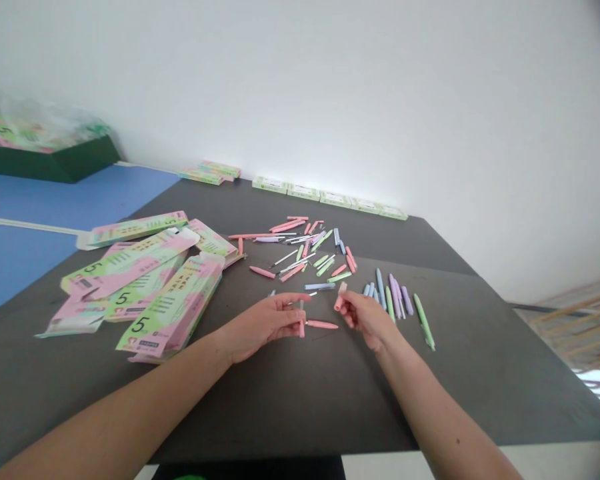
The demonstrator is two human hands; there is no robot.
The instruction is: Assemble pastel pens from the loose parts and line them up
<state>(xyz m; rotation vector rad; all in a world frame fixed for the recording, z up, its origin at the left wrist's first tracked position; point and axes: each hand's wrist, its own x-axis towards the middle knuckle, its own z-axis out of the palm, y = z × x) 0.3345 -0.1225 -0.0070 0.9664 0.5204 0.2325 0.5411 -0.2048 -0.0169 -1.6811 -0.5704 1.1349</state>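
The left hand [260,325] closes on a pink pen [301,320], its fingers hiding part of the barrel. The right hand [365,319] pinches a pink piece [341,294], too covered to identify. A loose pen [323,325] lies between them on the dark tabletop [280,413]. Printed boxes [173,310] lie left, below a white wall [380,100].

Was passable below the left hand [260,327] and right hand [365,319], along the dark tabletop [280,407] near the body; was blocked between them by a pink pen barrel [322,325], ahead by scattered pastel pens [305,250], leftward by pink-green cartons [165,300].
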